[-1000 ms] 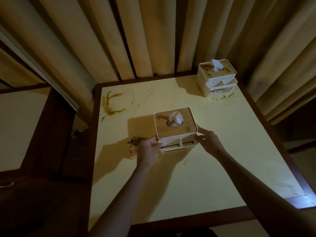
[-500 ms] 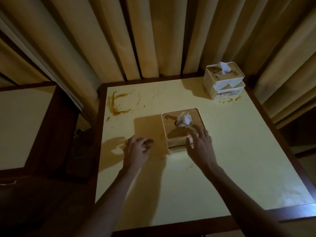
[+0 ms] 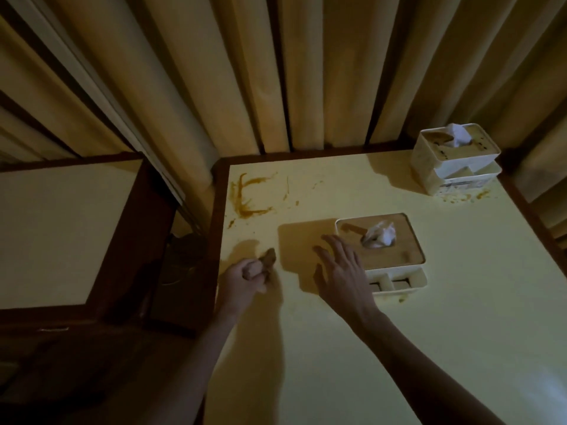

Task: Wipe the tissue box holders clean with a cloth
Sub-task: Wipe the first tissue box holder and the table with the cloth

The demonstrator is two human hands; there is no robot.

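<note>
Stained table [image 3: 429, 348], two holders [image 3: 389, 256]

Left arm: bare forearm reaching forward from the lower edge of the view, wrist straight.
Left hand [image 3: 245, 279]: fingers curled into a fist, gripping a small crumpled brown cloth [image 3: 268, 259] that pokes out past the knuckles.
Right arm: bare forearm coming in from the lower right, angled up and leftward.
Right hand [image 3: 342, 271]: palm down, fingers straight and spread, holding nothing; fingertips [image 3: 326, 238] pointing away from the body.
</note>
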